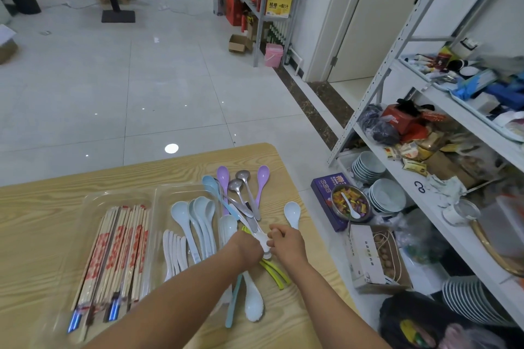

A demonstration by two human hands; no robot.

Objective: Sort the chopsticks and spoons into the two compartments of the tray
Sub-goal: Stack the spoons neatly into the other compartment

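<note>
Curled round handles, L hand (pixel 247 246) & R hand (pixel 286 242) bunch loose spoons (pixel 250 198) beside tray (pixel 122 193); next: lift bunch into spoon compartment.

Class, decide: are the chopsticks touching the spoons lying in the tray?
Apart. Head view: chopsticks fill the left compartment, spoons the right, with the tray divider between them.

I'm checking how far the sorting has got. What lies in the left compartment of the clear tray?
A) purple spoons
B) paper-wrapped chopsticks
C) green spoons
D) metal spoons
B: in the tray, the left compartment holds chopsticks in red-printed paper sleeves, while pale spoons lie in the right one.
</note>
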